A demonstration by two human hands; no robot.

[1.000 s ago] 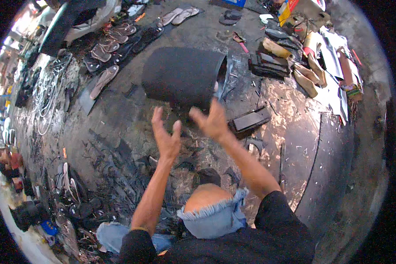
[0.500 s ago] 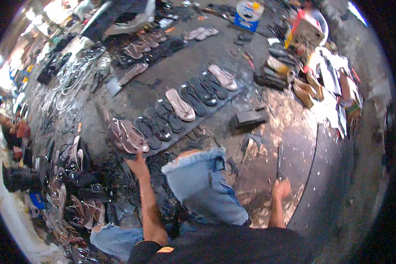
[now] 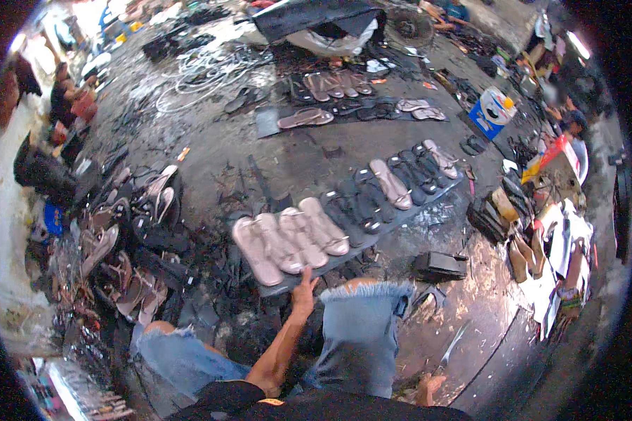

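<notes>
My left hand (image 3: 303, 293) reaches to the near edge of a dark board (image 3: 372, 242) that carries a row of flip-flops. Its fingers are stretched out and touch the near end of a pinkish-beige flip-flop (image 3: 303, 242). Several beige ones lie side by side at that left end. Farther along are black flip-flops (image 3: 369, 196), then a beige flip-flop (image 3: 390, 184) between black ones, and another beige one at the far right end. Low on the right, my right hand (image 3: 428, 388) is closed round what looks like a knife (image 3: 456, 345), its thin blade pointing away from me.
A dark block (image 3: 440, 266) sits right of my knee. Loose sandals (image 3: 144, 231) are heaped at left. Beyond the board lies another sandal row (image 3: 305, 118). A blue-and-white bucket (image 3: 493, 114) stands far right, near piled shoes (image 3: 523, 252). Other people (image 3: 67, 98) are in the background.
My view has swung left, shifting the scene rightward. The beige flip-flops at the left end, bunched together before, now lie spread side by side. My right hand still holds the knife.
</notes>
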